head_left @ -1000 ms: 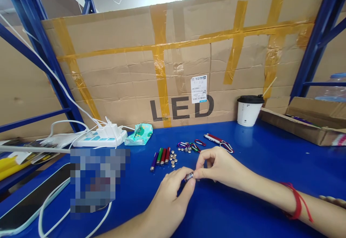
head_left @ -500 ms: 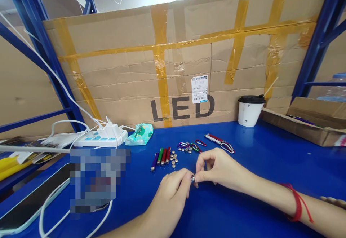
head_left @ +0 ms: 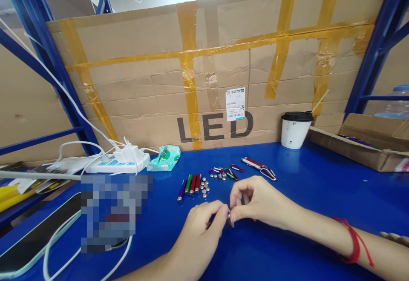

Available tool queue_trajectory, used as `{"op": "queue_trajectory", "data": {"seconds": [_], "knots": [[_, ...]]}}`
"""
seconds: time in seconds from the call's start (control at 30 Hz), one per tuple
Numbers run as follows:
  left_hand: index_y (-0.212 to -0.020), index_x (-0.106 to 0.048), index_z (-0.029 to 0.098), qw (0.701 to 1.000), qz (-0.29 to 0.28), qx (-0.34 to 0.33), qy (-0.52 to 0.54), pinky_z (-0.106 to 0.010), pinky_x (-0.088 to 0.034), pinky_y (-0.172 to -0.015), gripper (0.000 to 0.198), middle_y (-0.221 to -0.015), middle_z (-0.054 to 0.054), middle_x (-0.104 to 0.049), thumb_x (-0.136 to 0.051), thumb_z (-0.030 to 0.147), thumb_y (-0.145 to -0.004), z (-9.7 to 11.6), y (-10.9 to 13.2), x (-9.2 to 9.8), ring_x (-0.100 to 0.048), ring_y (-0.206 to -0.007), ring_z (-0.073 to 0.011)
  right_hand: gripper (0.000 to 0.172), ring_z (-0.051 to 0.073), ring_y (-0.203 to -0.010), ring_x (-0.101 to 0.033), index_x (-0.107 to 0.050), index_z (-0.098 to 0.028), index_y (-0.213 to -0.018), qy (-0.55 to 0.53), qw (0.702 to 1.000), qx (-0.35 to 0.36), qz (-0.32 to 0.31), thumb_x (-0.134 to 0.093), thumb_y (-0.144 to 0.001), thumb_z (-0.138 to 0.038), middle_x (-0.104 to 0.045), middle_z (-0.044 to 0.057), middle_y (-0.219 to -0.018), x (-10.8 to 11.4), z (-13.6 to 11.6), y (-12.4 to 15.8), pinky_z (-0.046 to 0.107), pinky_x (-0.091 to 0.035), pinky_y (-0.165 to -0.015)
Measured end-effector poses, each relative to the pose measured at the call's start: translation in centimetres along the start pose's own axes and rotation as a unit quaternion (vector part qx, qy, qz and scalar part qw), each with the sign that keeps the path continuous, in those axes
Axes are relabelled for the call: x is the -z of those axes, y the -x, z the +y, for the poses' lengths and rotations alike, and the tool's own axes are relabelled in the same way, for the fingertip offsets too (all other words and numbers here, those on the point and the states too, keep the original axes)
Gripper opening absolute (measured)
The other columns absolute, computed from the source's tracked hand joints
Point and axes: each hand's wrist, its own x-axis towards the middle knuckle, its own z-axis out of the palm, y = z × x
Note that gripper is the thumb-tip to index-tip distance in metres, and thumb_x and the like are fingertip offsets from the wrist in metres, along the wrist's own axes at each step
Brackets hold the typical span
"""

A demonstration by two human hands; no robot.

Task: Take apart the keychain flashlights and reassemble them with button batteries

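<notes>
My left hand (head_left: 204, 225) and my right hand (head_left: 255, 200) meet above the blue tabletop (head_left: 271, 251). Pinched between the fingertips of both is a small shiny metal piece (head_left: 228, 216), mostly covered by the fingers, so its exact kind does not show. Just beyond the hands lies a row of short coloured tubes with silver ends: a blue-purple tube (head_left: 182, 190), a green tube (head_left: 188, 184) and red tubes (head_left: 195, 184). Several small round silver pieces (head_left: 204, 186) are scattered beside them. Purple, green and red carabiner clips (head_left: 230, 173) rest further back, with more silver pieces near them.
Behind the clips lie red and silver pens or tubes with a carabiner (head_left: 255, 164). A lidded paper cup (head_left: 296, 132) and an open cardboard box (head_left: 361, 153) stand right. Leftward are a power strip (head_left: 118, 164), a green packet (head_left: 164, 158), a phone (head_left: 41, 234), cables and a blurred-out patch.
Both hands stay together at nearly the same spot. The fingers have closed further over the small metal piece, and less of it shows now.
</notes>
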Motion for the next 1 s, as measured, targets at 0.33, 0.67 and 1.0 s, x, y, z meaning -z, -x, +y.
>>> {"op": "queue_trajectory", "data": {"seconds": [0.33, 0.67, 1.0], "knots": [[-0.070, -0.050, 0.018, 1.000, 0.001, -0.020, 0.025, -0.024, -0.029, -0.062, 0.035, -0.062, 0.002, -0.044, -0.030, 0.037, -0.091, -0.7, 0.0, -0.1, -0.044, -0.065, -0.0138, 0.034, 0.007, -0.040, -0.045, -0.063, -0.014, -0.061, -0.012, 1.000, -0.019, 0.013, -0.081, -0.056, -0.043, -0.057, -0.002, -0.051, 0.5, -0.5, -0.2, 0.017, -0.032, -0.038], [-0.075, -0.049, 0.017, 0.998, -0.004, -0.019, 0.064, -0.024, -0.033, -0.067, 0.024, -0.066, 0.002, -0.049, -0.038, 0.033, -0.090, -0.9, 0.2, 0.1, -0.046, -0.067, -0.0134, 0.030, 0.005, -0.035, -0.039, -0.066, -0.014, -0.059, -0.034, 0.999, -0.029, -0.011, -0.078, -0.058, -0.042, -0.049, -0.005, -0.042, 0.8, -1.0, -0.2, 0.016, -0.027, -0.034], [-0.074, -0.052, 0.016, 0.989, 0.028, -0.021, 0.147, -0.022, -0.036, -0.057, 0.013, -0.065, 0.001, -0.053, -0.049, 0.026, -0.082, -0.5, 0.2, -0.3, -0.051, -0.064, -0.0125, 0.026, 0.004, -0.036, -0.041, -0.066, -0.015, -0.058, -0.088, 0.993, -0.054, -0.049, -0.078, -0.057, -0.037, -0.058, -0.003, -0.049, 0.7, -0.9, 0.0, 0.015, -0.031, -0.034]]}}
